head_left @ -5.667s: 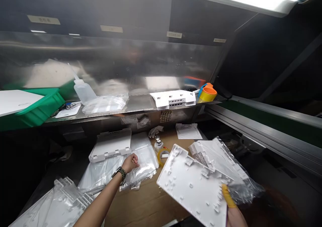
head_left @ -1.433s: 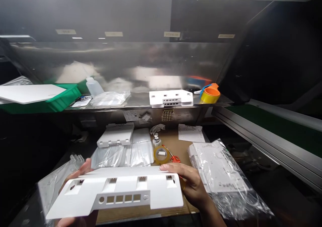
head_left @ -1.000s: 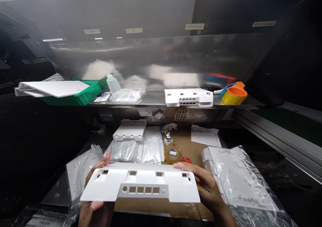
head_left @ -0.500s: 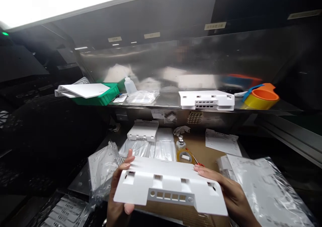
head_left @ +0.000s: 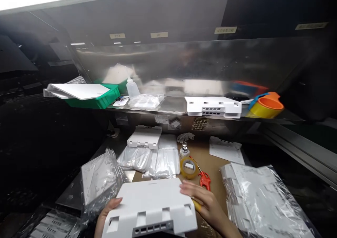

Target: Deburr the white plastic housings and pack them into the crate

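At 6 o'clock, low in view: housing tipped, top face up, both hands on it

White housing (head_left: 150, 195) is held up over the cardboard (head_left: 219, 199). Left hand (head_left: 105, 212) has its 9 o'clock edge, one digit showing over the top, rest hidden beneath. Right hand (head_left: 206, 201) has the 3 o'clock edge, fingertips on the top corner, yellow cover on one digit. Grip is two-handed, spread to the housing's width; hold under the part can't be told.

Change vs half a second ago: ports faced the camera square-on; now the part sits lower and has rolled back. My read: top face is now on show, ports are harder to check, their row partly cut off at 6 o'clock.

Clock from housing: bags (head_left: 165, 157) at 12, second housing (head_left: 144, 136) lying on them. Pump bottle (head_left: 184, 153) at 1. Tape roll (head_left: 184, 173) and red tool (head_left: 204, 181) at 2. Bagged panels (head_left: 259, 195) at 3. Bagged part (head_left: 96, 178) at 10. Further out, on the shelf (head_left: 172, 105): green bin (head_left: 106, 99) at 11, third housing (head_left: 214, 102) at 1.
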Motion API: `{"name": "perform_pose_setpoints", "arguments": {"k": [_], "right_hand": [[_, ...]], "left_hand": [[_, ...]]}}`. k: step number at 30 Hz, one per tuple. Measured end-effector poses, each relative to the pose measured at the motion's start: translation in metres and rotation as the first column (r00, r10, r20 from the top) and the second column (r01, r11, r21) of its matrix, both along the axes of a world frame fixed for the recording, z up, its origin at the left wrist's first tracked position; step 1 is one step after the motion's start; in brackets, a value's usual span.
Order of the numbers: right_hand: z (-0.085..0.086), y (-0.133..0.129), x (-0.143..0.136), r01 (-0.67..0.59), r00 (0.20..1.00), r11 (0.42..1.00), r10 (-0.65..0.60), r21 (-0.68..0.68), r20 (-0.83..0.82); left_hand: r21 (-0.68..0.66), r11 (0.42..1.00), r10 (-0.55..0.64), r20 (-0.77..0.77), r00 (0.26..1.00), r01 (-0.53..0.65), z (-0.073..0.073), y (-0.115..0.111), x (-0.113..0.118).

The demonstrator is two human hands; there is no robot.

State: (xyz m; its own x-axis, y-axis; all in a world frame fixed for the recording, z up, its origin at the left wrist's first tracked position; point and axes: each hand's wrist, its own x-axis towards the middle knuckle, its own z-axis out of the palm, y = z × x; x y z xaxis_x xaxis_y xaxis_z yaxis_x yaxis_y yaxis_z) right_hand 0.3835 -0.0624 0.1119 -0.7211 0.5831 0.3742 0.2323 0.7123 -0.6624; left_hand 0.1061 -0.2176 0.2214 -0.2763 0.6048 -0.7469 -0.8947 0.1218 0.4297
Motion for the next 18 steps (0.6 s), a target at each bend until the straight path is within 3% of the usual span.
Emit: {"name": "perform_pose_setpoints", "arguments": {"k": [2, 4, 6, 9, 12, 15, 18], "right_hand": [[-0.026, 0.028, -0.016, 0.241, 0.947, 0.969, -0.223, -0.052, 0.231], [-0.049, 0.065, -0.032, 0.434, 0.851, 0.9, -0.397, -0.036, 0.345], [-0.069, 0.099, -0.048, 0.525, 0.769, 0.851, -0.475, 0.001, 0.429], [-0.09, 0.127, -0.065, 0.544, 0.712, 0.837, -0.494, 0.053, 0.499], [-0.103, 0.128, -0.063, 0.525, 0.713, 0.845, -0.501, 0.101, 0.491], [-0.105, 0.127, -0.048, 0.53, 0.73, 0.836, -0.535, 0.142, 0.425], [-0.096, 0.144, -0.036, 0.567, 0.734, 0.808, -0.583, 0.157, 0.349]], "left_hand": [[-0.036, 0.993, 0.108, -0.033, 0.994, -0.11, 0.001, -0.004, -0.007], [-0.04, 0.974, 0.217, -0.103, 0.971, -0.222, 0.004, -0.008, -0.012], [-0.022, 0.958, 0.28, -0.16, 0.947, -0.287, 0.008, -0.011, -0.016], [-0.003, 0.936, 0.343, -0.206, 0.916, -0.352, 0.011, -0.019, -0.022], [-0.001, 0.922, 0.378, -0.22, 0.899, -0.387, 0.009, -0.029, -0.03], [-0.002, 0.894, 0.439, -0.203, 0.875, -0.449, 0.009, -0.037, -0.037], [0.022, 0.85, 0.52, -0.193, 0.832, -0.527, 0.011, -0.037, -0.04]]}}
